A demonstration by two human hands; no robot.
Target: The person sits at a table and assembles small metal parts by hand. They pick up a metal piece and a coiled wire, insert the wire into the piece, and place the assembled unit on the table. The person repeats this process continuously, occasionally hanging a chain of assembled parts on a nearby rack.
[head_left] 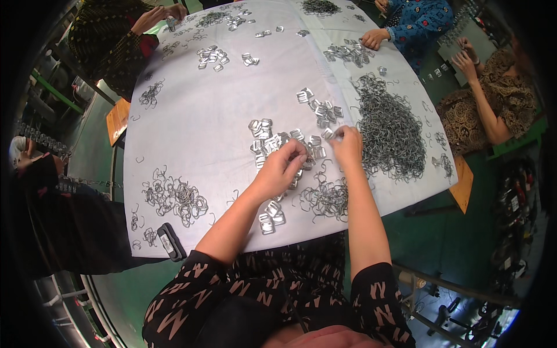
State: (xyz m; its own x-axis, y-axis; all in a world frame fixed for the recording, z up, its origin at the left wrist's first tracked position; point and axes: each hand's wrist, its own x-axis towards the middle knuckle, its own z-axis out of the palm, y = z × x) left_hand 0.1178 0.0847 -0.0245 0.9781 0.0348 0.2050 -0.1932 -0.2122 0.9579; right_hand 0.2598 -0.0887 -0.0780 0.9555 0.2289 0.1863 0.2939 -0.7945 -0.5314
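Right now the left hand (282, 165) curls over shiny metal buckles (272, 142) mid-table, fingers bent. At its two o'clock, the right hand (347, 145) pinches one small buckle (328, 133), beside the wire hook pile (390, 130).

Small shiny metal buckles (272, 142) lie flat in a loose cluster at the table's centre (several overlapping). One buckle (328, 133) sits pinched at two o'clock of the cluster, beside thin bent wire hooks (326, 197) at five o'clock.
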